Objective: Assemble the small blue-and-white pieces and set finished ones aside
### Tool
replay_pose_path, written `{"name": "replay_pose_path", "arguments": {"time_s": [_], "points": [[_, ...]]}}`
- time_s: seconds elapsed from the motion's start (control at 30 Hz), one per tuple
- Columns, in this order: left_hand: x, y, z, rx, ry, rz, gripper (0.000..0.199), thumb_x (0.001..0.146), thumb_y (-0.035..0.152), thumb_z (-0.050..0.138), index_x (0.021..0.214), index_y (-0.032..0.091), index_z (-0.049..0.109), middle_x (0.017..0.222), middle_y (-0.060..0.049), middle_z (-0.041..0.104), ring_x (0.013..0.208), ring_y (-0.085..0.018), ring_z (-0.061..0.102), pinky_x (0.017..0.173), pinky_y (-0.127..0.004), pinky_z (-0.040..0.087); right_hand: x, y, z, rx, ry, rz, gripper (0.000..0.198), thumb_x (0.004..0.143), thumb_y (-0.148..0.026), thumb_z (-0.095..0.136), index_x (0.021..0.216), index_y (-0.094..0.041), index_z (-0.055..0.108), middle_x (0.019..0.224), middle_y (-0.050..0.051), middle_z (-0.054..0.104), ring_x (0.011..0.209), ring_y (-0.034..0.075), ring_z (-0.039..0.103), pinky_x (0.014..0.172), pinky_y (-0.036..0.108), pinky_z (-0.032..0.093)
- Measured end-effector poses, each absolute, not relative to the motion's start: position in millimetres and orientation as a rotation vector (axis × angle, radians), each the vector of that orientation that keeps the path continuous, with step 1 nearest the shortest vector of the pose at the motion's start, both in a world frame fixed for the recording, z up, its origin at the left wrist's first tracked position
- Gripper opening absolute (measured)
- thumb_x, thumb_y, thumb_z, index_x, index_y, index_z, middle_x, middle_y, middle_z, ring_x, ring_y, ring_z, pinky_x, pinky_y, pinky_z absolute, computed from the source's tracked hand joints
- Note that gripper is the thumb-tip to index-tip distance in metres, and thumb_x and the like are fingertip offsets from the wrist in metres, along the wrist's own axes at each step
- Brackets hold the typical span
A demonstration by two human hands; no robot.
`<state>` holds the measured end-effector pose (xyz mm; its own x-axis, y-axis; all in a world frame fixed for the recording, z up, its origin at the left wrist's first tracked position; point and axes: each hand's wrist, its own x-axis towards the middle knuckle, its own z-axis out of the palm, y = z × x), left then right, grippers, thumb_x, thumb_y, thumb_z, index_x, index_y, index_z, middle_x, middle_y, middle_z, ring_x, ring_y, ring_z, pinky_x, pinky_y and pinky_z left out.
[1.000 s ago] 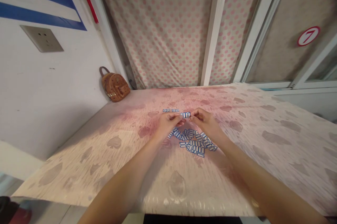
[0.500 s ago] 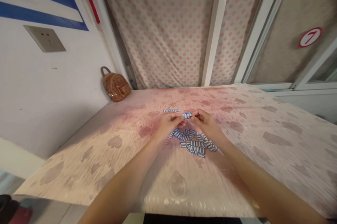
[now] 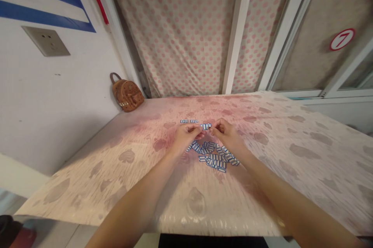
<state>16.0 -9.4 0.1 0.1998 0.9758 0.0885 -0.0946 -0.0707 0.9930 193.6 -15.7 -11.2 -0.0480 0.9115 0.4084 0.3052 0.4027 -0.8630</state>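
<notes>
Between my two hands is a short row of small white rectangular pieces with blue edges (image 3: 205, 126). My left hand (image 3: 189, 134) pinches the left end of that row. At its right end, the fingers of my right hand (image 3: 224, 133) are closed in a pinch. Below and between the hands lies a loose pile of the same blue-edged pieces (image 3: 215, 158), part of it hidden by the right hand. Beyond my left hand, two short lined-up groups of these pieces (image 3: 189, 121) rest on the table. What is printed on them is too small to read.
A patterned cloth (image 3: 122, 186) covers the table. A small brown backpack-shaped bag (image 3: 128, 94) stands at the back left corner by the wall. Behind the table hangs a dotted curtain (image 3: 180, 38). A wall socket (image 3: 46, 41) is at left.
The view has shifted very slightly. Both hands stay at the same row of pieces, and the pile and the lined-up groups look the same.
</notes>
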Motion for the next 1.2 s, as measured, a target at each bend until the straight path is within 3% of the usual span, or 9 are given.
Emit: {"name": "replay_pose_path", "arguments": {"time_s": [0.13,0.3,0.7,0.87,1.2], "points": [[11,-6,2,1.249,1.094,1.209,0.018,0.075,0.032,0.071,0.077,0.015,0.069,0.073,-0.005,0.073,0.063,-0.013,0.065,0.056,-0.020,0.048,202,-8,-24,-1.242,-1.740,0.663,0.010,0.077,-0.028,0.059,0.083,-0.022,0.053,0.074,-0.001,0.061,0.070,0.016,0.059,0.067,0.029,0.046],[8,-2,-2,1.269,1.105,1.237,0.016,0.074,0.029,0.069,0.076,0.014,0.068,0.075,-0.006,0.072,0.064,-0.013,0.065,0.049,-0.018,0.044,204,-12,-33,-1.529,-2.058,0.495,0.023,0.065,-0.019,0.072,0.081,-0.020,0.056,0.081,0.004,0.062,0.071,0.018,0.058,0.064,0.029,0.041],[8,4,-10,1.268,1.149,1.215,0.010,0.075,0.026,0.068,0.075,0.015,0.070,0.071,-0.004,0.072,0.063,-0.014,0.066,0.052,-0.020,0.047,202,-12,-30,-1.429,-2.065,0.441,0.016,0.075,-0.007,0.052,0.071,-0.021,0.059,0.071,0.001,0.064,0.066,0.015,0.056,0.062,0.026,0.036],[8,4,-10,1.271,1.172,1.217,0.009,0.077,0.021,0.064,0.074,0.014,0.069,0.069,-0.004,0.072,0.061,-0.013,0.065,0.051,-0.019,0.046,203,-11,-26,-1.337,-2.008,0.499,0.015,0.078,-0.014,0.050,0.073,-0.021,0.063,0.073,0.001,0.067,0.069,0.016,0.060,0.065,0.027,0.040],[7,5,-15,1.351,1.203,1.160,0.010,0.076,0.021,0.065,0.074,0.014,0.072,0.073,-0.006,0.073,0.063,-0.013,0.066,0.057,-0.021,0.049,204,-13,-15,-1.340,-1.999,0.569,0.009,0.075,-0.021,0.048,0.069,-0.021,0.055,0.062,-0.002,0.057,0.058,0.014,0.053,0.057,0.026,0.036]]}}
